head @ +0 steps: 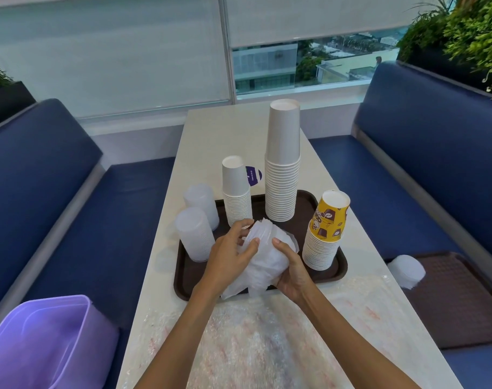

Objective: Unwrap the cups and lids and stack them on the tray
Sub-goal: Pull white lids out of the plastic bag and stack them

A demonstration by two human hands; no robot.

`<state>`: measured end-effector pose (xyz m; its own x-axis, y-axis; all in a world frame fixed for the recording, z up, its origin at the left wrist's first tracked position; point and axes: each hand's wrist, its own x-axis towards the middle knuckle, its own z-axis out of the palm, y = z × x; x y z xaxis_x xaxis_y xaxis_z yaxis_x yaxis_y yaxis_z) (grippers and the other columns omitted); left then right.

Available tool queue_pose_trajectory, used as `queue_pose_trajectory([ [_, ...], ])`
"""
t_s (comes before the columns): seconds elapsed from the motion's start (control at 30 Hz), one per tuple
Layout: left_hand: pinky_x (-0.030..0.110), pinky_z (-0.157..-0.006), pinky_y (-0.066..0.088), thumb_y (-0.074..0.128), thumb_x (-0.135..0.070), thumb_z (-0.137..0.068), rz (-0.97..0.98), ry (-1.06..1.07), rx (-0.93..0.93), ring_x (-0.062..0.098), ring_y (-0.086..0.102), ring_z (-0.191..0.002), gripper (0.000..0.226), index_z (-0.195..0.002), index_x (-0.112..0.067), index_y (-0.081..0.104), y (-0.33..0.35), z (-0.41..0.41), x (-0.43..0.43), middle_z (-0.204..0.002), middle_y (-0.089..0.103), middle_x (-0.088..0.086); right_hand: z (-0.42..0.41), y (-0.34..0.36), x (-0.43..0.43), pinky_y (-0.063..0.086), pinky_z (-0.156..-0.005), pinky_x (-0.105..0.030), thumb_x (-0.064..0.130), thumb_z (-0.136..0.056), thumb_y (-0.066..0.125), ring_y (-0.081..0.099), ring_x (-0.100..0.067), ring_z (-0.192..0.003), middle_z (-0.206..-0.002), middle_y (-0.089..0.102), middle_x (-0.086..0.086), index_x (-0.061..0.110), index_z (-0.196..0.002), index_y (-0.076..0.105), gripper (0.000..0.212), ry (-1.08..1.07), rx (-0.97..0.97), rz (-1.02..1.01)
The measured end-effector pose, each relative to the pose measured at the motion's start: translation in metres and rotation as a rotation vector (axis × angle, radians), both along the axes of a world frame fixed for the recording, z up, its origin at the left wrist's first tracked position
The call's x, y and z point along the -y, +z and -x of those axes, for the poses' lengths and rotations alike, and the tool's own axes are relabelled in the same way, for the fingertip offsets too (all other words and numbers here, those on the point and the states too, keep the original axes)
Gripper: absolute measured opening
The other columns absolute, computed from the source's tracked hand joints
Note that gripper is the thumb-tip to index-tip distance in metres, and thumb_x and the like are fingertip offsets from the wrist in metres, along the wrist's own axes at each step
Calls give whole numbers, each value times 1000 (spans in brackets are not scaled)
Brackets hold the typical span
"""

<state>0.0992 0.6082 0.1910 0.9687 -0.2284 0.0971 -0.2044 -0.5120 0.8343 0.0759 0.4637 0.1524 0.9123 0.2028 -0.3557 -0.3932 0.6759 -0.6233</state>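
Both hands held a bundle of clear plastic lids in thin translucent wrap (263,256) just above the near middle of the dark brown plastic tray (187,279) on the white desk (211,130). The left hand (230,251) curled over the bundle's far left side, fingertips pressed into the wrap. The right hand (291,269) cupped its near right side, thumb on top. The lids looked light, thin and slippery, likely to slide apart once the film loosened. The stack's edges were therefore best kept squeezed while the soft film was drawn off from a loose end. Stacks of white paper cups (282,178) stood on the tray's far side.
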Motion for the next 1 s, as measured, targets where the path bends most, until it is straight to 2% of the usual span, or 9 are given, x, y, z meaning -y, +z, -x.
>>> queue_pose_trajectory([
  [0.07,28,-89,50,61,-42,-88,-23,11,-1,7,58,-100,43,-128,-33,48,1,1,3,-119,60,-9,0,0,-2,60,-69,-41,42,-32,94,72,-24,-83,-94,73,-12,14,-108,63,87,20,26,-1],
  [0.1,26,-87,50,63,-48,-84,-25,17,-11,6,58,-98,50,-129,-31,49,1,1,4,-119,59,-10,1,2,-3,60,-70,-40,42,-36,93,72,-23,-82,-92,74,-11,15,-103,68,76,31,42,1],
  [0.17,23,-85,48,62,-61,-73,-5,14,-49,4,56,-98,67,-131,-31,49,2,2,4,-123,56,-14,2,6,-1,60,-67,-36,37,-63,81,72,-20,-80,-89,74,-9,14,-101,69,46,58,51,19],
  [0.23,20,-83,44,66,-62,-69,21,-1,-94,2,53,-100,72,-133,-32,49,3,0,3,-127,54,-15,4,9,1,59,-63,-32,27,-78,69,72,-20,-79,-88,74,-10,9,-107,63,35,84,37,30],
  [0.4,25,-89,47,78,-41,-71,9,-59,-192,10,52,-105,71,-134,-26,48,7,-6,-2,-130,53,-5,4,7,2,59,-63,-35,34,-53,75,72,-23,-81,-91,73,-13,10,-111,59,65,88,41,24],
  [0.53,29,-91,50,79,-44,-67,-14,-89,-222,12,52,-107,78,-135,-26,46,7,-8,-4,-130,52,-5,2,4,4,58,-60,-34,30,-59,73,72,-21,-77,-86,74,-10,11,-112,56,58,104,22,35],
  [0.63,22,-85,50,79,-41,-70,18,-95,-249,11,53,-108,72,-133,-28,46,8,-9,-6,-127,53,-7,2,4,4,57,-58,-32,28,-66,66,72,-19,-74,-82,73,-9,10,-112,56,50,103,15,59],
  [0.8,11,-74,48,77,-30,-77,90,-103,-276,5,57,-102,54,-123,-32,50,12,-10,-8,-115,58,-11,0,3,1,58,-63,-37,34,-51,77,66,-26,-90,-101,66,-15,10,-124,51,81,81,1,112],
  [1.0,23,-82,40,64,-17,-85,-75,55,-88,11,51,-100,47,-130,-19,47,14,-7,-4,-112,53,-6,-1,0,1,57,-62,-35,29,-62,70,68,-21,-84,-88,72,-8,14,-116,58,57,69,-16,120],
])
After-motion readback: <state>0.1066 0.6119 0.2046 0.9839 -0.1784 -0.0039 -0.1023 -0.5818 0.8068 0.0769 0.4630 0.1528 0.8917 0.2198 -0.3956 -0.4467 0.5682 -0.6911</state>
